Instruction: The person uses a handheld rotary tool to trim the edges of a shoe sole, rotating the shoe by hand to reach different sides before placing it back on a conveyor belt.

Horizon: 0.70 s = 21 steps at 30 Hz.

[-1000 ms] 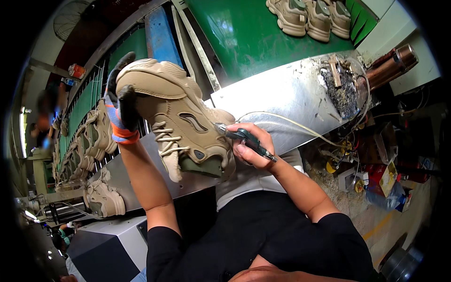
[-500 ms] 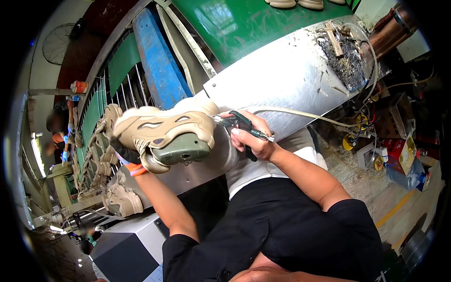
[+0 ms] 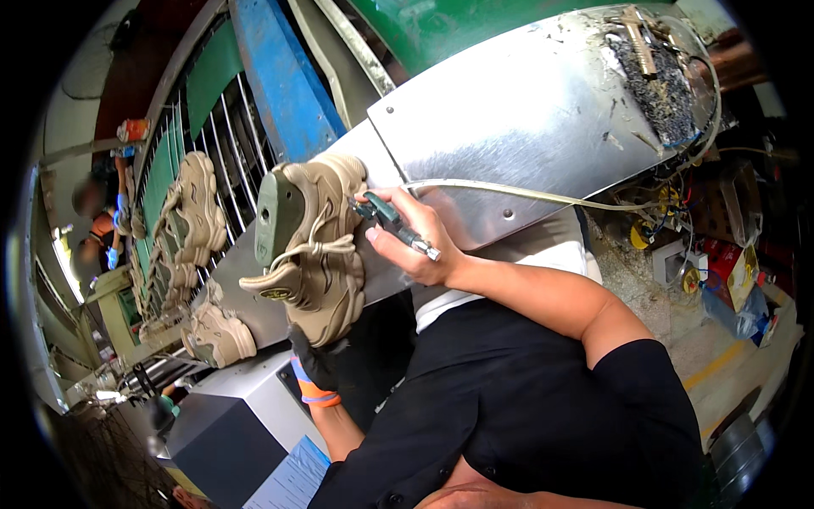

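Observation:
A beige sneaker (image 3: pixel 332 270) with tied laces stands tilted above the metal bench edge, a green shoe last (image 3: pixel 270 219) showing in its opening. At its lower end, my left hand (image 3: pixel 315 360), in a dark glove with an orange cuff, grips the sneaker; the shoe partly hides the fingers. My bare right hand (image 3: pixel 428 237) is closed round a small green-and-black hand tool (image 3: pixel 386 216) with metal ends. The front end of that tool is at the sneaker's side; whether they touch I cannot tell.
A pale hose (image 3: pixel 526 195) crosses the metal plate (image 3: pixel 492 119) from near my right hand. Several beige sneakers (image 3: pixel 199 208) sit on a rack at left. A blue beam (image 3: pixel 284 76) lies behind. Metal fittings (image 3: pixel 640 47) rest on a dirty patch. Another person's gloved hands (image 3: pixel 114 254) show far left.
My left hand has turned the sneaker from lying sideways to upright and moved lower. My right hand has shifted slightly left, still holding the tool.

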### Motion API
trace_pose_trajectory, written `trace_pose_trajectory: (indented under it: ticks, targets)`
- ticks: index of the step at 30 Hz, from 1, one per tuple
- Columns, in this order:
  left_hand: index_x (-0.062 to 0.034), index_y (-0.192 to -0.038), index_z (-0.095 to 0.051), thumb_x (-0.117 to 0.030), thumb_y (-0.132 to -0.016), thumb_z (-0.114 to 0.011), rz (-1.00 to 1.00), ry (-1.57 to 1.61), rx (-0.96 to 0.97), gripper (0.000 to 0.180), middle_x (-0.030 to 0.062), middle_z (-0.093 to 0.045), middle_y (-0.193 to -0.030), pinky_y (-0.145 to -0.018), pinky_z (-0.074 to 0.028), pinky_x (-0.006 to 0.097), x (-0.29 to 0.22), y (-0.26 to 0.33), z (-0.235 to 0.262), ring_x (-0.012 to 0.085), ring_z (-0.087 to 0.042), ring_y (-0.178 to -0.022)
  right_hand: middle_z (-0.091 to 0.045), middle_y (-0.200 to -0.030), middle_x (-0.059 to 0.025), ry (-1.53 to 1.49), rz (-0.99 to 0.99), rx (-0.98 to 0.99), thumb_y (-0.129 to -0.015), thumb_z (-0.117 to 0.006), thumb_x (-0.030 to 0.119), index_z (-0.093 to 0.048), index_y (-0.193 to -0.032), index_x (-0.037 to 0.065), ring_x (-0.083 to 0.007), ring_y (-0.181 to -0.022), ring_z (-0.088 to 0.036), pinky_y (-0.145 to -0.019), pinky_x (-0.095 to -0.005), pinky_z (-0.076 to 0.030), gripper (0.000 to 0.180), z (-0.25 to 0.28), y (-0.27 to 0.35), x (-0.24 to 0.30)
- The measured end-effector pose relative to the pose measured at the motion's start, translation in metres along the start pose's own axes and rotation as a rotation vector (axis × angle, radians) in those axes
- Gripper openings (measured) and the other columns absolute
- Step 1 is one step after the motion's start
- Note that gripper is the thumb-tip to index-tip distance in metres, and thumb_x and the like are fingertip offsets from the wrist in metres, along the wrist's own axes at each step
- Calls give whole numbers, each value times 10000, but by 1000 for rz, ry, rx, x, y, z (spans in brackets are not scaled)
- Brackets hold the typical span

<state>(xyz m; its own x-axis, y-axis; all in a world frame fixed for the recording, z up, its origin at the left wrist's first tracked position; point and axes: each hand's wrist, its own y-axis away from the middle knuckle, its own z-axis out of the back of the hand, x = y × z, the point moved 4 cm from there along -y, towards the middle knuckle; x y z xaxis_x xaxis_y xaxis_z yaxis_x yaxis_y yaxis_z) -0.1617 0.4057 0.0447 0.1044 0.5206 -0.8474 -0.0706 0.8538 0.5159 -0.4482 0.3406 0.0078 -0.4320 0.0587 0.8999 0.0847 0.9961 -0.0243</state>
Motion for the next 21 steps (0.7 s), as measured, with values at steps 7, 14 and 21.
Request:
trace_pose_trajectory:
  ticks: [7, 14, 21]
  targets:
    - [13, -1420, -354, -539, -977, -413, 205, 334, 225, 710, 291, -578, -1223, -705, -620, 413, 9, 19, -61, 373, -682, -936, -547, -845, 8, 21, 40, 40, -876, -561, 109, -512, -1262, 5, -36, -694, -465, -640, -209, -403, 403, -2, -1, 9]
    - [5, -1432, -346, -618, -953, -381, 279, 421, 287, 786, 263, -545, -1284, -751, -613, 415, 3, 9, -101, 360, -677, -959, -519, -708, 10, -128, -174, 111, -906, -531, 78, -503, -1252, 4, -41, -534, -445, -486, -215, -359, 354, 8, 10, 12]
    - [4, -1434, -350, -607, -979, -303, 323, 484, 550, 763, 239, -577, -1260, -864, -566, 478, 2, 4, -123, 383, -636, -1069, -507, -713, 0, -100, -229, 109, -892, -551, 88, -494, -1258, -6, -46, -533, -438, -488, -214, -351, 382, 31, 37, 22]
